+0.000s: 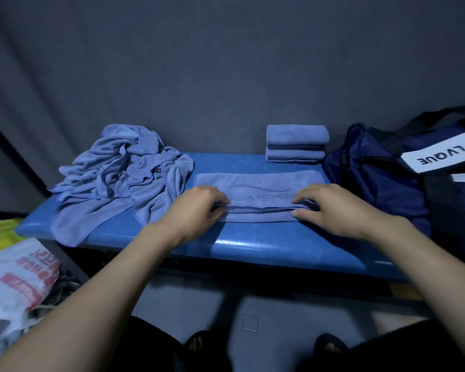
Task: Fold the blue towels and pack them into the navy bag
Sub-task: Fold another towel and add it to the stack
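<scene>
Left hand and right hand pinch the towel near edge on bench. Risk: uneven pull skews the fold; cloth slides on slick top.

so basically everything here is blue; the flat towel is a dusty periwinkle with a darker grey-blue wave logo and lettering on it; the heap and the folded stack are that same periwinkle; the bench is a brighter, glossy blue; the bag is navy with black straps and a white label in black letters; wall is plain dark grey; sack is white with red print; something yellow sits behind it
</scene>
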